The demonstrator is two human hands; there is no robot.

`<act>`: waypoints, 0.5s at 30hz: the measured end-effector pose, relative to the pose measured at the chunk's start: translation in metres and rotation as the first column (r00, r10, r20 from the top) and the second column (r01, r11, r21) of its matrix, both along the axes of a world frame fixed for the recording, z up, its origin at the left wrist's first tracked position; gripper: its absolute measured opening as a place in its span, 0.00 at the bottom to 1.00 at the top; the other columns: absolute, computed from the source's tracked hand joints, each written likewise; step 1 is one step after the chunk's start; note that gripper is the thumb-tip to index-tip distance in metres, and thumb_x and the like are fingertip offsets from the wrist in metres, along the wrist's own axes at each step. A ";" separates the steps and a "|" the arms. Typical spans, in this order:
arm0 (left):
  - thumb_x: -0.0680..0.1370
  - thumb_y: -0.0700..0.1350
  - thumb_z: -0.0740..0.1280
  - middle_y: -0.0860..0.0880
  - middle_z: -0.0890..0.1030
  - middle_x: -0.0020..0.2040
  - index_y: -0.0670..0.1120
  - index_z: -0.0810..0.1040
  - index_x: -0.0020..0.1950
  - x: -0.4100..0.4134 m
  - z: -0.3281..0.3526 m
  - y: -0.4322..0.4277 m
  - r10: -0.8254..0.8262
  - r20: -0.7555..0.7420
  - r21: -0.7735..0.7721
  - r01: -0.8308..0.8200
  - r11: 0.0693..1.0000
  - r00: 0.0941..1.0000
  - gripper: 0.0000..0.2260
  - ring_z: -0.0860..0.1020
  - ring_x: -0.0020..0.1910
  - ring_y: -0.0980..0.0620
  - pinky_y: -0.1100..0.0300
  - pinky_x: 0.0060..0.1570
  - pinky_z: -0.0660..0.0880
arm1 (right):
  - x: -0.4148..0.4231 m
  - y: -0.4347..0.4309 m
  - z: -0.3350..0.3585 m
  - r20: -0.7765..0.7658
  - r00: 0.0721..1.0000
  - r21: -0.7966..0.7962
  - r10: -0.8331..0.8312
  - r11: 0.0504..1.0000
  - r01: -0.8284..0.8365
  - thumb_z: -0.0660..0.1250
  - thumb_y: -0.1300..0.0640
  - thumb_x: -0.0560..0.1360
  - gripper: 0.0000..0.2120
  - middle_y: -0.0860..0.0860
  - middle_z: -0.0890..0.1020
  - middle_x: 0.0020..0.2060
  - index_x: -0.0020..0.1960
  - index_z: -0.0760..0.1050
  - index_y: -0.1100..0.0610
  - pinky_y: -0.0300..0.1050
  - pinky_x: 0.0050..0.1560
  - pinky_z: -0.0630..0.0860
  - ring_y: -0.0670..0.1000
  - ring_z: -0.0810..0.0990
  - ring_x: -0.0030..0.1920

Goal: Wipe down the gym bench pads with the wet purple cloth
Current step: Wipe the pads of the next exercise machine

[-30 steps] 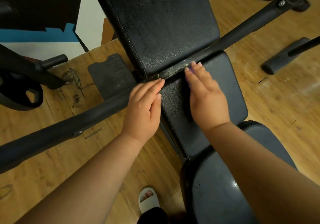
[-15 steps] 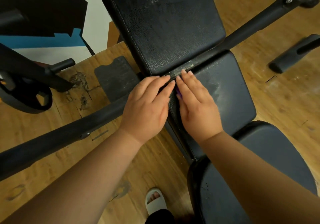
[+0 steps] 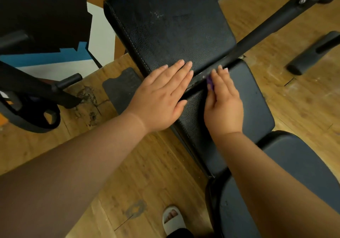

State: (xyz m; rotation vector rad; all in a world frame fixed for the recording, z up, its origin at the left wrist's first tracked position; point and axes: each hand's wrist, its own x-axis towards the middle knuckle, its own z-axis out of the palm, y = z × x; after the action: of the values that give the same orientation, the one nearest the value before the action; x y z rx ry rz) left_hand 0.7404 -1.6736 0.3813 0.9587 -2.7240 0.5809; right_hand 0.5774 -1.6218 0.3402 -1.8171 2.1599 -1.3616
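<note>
Worn wooden floorboards (image 3: 132, 171) surround a black gym bench seen from above, with both of a person's bare hands laid on its upholstery. The left hand (image 3: 161, 98) lies flat with fingers straight and slightly apart. Its fingertips rest on the lower edge of the back pad (image 3: 171, 26) and its palm bridges the seam to the seat pad (image 3: 257, 99). Just right of it, the right hand (image 3: 223, 105) presses flat on the seat pad, fingers straight and close together, fingertips at the seam. The purple cloth (image 3: 210, 84) sits beneath this hand, only a small strip showing beside the index finger. A black metal bar (image 3: 266, 28) runs diagonally through the gap ahead of both sets of fingertips. Below the right forearm lies another dark pad (image 3: 303, 164). Well left of the left hand a weight plate (image 3: 27, 120) rests on the floor, and a white sandal (image 3: 173, 219) shows beneath the forearms.
</note>
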 end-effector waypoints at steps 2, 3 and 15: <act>0.81 0.51 0.54 0.43 0.63 0.76 0.40 0.63 0.76 -0.001 -0.003 0.000 -0.005 -0.028 -0.015 0.005 1.000 1.000 0.26 0.62 0.76 0.45 0.50 0.73 0.56 | 0.016 0.008 0.000 0.038 0.999 0.014 -0.029 0.999 0.029 0.58 0.62 0.80 0.17 0.60 0.73 0.68 0.67 0.73 0.65 0.56 0.71 0.67 0.57 0.68 0.71; 0.81 0.50 0.54 0.43 0.64 0.76 0.40 0.63 0.76 -0.002 -0.005 -0.001 -0.008 -0.044 -0.024 0.007 1.000 0.999 0.26 0.63 0.75 0.46 0.50 0.73 0.57 | 0.023 0.017 -0.003 0.001 1.000 0.010 0.018 1.000 -0.018 0.58 0.62 0.80 0.17 0.60 0.73 0.68 0.67 0.73 0.65 0.55 0.71 0.67 0.57 0.68 0.71; 0.78 0.49 0.54 0.44 0.67 0.74 0.40 0.67 0.74 -0.006 -0.013 -0.001 0.004 -0.122 -0.045 -0.010 0.999 0.993 0.26 0.66 0.73 0.47 0.51 0.70 0.59 | 0.026 0.009 -0.001 0.076 0.996 0.003 -0.055 0.998 0.055 0.61 0.63 0.80 0.15 0.59 0.74 0.67 0.65 0.75 0.63 0.46 0.71 0.66 0.56 0.70 0.70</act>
State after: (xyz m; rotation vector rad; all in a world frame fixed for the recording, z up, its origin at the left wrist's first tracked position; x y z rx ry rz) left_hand 0.7342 -1.6743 0.3685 0.9598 -2.5899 0.5639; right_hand 0.6036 -1.6126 0.3395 -1.6880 2.1876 -1.4152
